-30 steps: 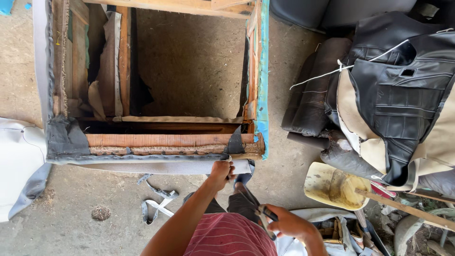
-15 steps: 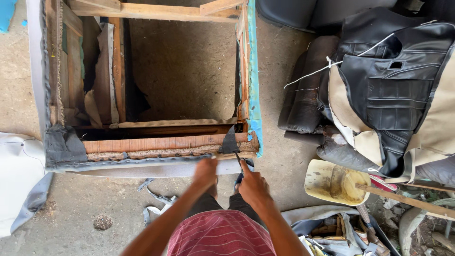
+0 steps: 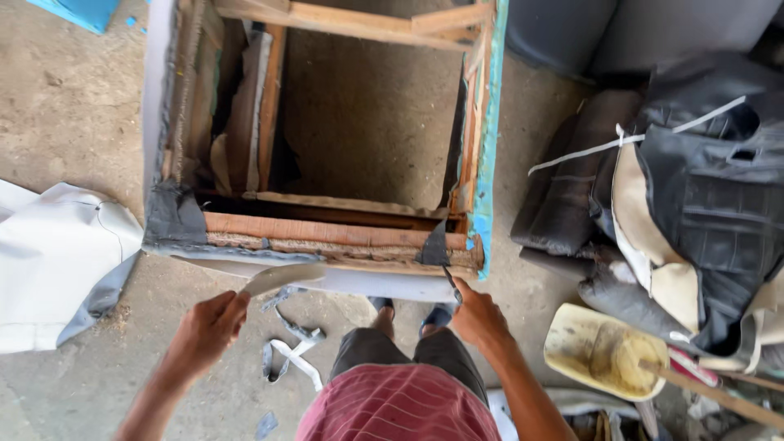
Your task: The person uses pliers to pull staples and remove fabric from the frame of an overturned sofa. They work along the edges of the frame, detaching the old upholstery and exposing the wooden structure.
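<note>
A stripped wooden furniture frame lies on the concrete floor in front of me, its near rail bare wood with grey fabric at the edges. My left hand grips a strip of grey-white fabric that is pulled away from the near rail towards the left. My right hand holds a small dark blade tool with its tip at the rail's lower right corner, beside a dark fabric patch.
White sheet material lies at the left. Fabric scraps litter the floor near my feet. A pile of black and cream upholstery covers sits at the right, with a yellow container and a wooden stick below it.
My left hand has moved out to the left and pulled a fabric strip off the near rail. My right hand has shifted right to the rail's corner with the blade.
</note>
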